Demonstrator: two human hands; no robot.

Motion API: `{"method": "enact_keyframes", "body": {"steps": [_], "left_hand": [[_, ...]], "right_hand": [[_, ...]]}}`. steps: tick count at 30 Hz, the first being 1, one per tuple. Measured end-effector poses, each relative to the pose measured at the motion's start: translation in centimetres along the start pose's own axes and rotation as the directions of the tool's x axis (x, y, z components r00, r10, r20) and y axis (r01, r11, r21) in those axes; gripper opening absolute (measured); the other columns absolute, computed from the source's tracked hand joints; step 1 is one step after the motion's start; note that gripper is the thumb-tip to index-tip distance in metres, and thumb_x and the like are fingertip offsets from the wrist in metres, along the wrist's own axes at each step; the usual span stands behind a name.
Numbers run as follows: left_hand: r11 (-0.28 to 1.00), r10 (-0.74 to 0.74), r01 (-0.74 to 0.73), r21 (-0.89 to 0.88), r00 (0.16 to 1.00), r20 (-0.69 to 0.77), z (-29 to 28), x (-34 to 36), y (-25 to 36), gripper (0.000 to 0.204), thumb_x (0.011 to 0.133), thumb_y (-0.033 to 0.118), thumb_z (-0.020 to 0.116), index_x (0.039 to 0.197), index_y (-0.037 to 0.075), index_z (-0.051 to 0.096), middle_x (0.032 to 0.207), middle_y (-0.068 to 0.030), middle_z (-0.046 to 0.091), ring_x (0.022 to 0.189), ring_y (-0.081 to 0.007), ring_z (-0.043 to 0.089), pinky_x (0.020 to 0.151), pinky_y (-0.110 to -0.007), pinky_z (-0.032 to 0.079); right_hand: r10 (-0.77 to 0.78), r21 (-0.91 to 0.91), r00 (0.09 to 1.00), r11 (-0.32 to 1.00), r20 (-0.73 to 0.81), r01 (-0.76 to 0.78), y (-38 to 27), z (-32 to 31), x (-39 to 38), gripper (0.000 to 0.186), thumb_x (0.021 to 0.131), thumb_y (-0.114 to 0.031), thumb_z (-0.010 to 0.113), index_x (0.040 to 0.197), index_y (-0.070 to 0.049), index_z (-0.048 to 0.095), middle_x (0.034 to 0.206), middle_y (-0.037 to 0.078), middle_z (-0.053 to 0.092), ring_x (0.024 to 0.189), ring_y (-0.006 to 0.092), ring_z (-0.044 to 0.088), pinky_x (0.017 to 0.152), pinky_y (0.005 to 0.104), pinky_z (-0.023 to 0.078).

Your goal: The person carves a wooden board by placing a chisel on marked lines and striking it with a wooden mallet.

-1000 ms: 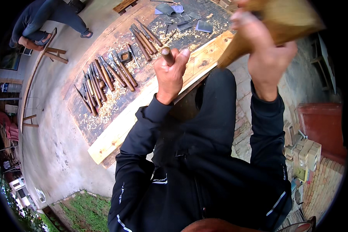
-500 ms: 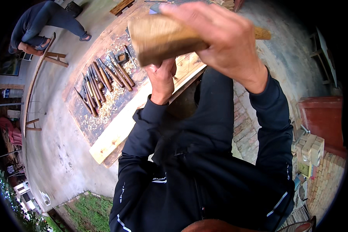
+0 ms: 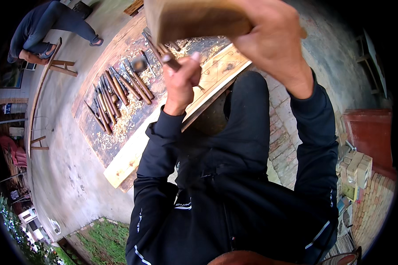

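My right hand (image 3: 276,37) is closed round the handle of a wooden mallet (image 3: 199,18), lifted high and blurred at the top of the view. Below it, my left hand (image 3: 181,81) grips a chisel (image 3: 171,62) whose wooden handle end sticks up out of the fist. A thin metal tip shows beside the fist, over a pale wooden board (image 3: 221,66) with pencil-drawn lines. Whether the tip touches the wood I cannot tell. The mallet head is apart from the chisel.
Several wooden-handled chisels (image 3: 115,90) lie in a row on the worn workbench (image 3: 90,119), among wood shavings (image 3: 128,117). A small dark pot (image 3: 139,65) stands by them. At upper left a person (image 3: 44,31) sits on a long wooden bench (image 3: 39,95). Stacked bricks (image 3: 356,168) stand right.
The mallet has risen with my right hand, uncovering my left hand and the chisel's handle end. My left hand has shifted only slightly.
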State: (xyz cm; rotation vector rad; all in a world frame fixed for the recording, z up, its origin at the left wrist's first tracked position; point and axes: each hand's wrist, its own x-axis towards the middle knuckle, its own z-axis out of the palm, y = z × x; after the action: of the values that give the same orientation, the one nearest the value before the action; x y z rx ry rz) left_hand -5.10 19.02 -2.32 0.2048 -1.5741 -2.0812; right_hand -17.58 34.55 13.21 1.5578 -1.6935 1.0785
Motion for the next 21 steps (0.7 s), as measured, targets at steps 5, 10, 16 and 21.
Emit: {"method": "enact_keyframes", "body": {"steps": [5,10,16,21], "left_hand": [[0.993,-0.098,0.091,0.07,0.99,0.106,1.6,0.9,0.3,0.047,0.097,0.019,0.068,0.055,0.009,0.05,0.051,0.0047,0.04,0.047,-0.0053,0.033,0.048,-0.027,0.024],[0.994,-0.104,0.101,0.049,0.992,0.076,2.9,0.4,1.2,0.038,0.095,0.015,0.069,0.06,0.009,0.056,0.051,0.0047,0.04,0.048,-0.0052,0.034,0.048,-0.027,0.025],[0.981,-0.193,0.185,0.057,0.956,0.222,0.3,2.1,0.7,0.05,0.096,0.023,0.068,0.053,0.009,0.047,0.048,0.003,0.04,0.046,-0.0061,0.034,0.047,-0.027,0.024],[0.975,-0.21,0.184,0.123,0.943,0.258,1.9,1.9,1.2,0.049,0.094,0.024,0.071,0.053,0.008,0.049,0.048,0.0035,0.038,0.046,-0.0063,0.034,0.049,-0.027,0.024]], "right_hand": [[0.071,0.131,0.996,0.989,-0.062,-0.062,0.6,0.6,-1.6,0.045,0.076,-0.002,0.077,0.12,0.001,0.068,0.109,0.017,0.074,0.098,0.028,0.073,0.084,0.0368,0.057],[-0.048,-0.277,0.987,0.957,0.154,0.089,-0.7,0.1,-1.5,0.057,0.07,0.001,0.074,0.126,-0.006,0.07,0.111,0.016,0.073,0.097,0.0341,0.072,0.082,0.0407,0.058],[0.29,0.334,0.941,0.917,-0.176,-0.219,0.8,-0.4,-0.5,0.043,0.082,0.004,0.071,0.124,0.004,0.065,0.11,0.012,0.072,0.097,0.0211,0.07,0.088,0.033,0.055],[0.099,0.107,0.987,0.991,-0.129,-0.085,1.5,1.2,-3.5,0.043,0.08,0.005,0.067,0.123,0.002,0.067,0.11,0.015,0.073,0.091,0.0273,0.072,0.082,0.0351,0.057]]}}
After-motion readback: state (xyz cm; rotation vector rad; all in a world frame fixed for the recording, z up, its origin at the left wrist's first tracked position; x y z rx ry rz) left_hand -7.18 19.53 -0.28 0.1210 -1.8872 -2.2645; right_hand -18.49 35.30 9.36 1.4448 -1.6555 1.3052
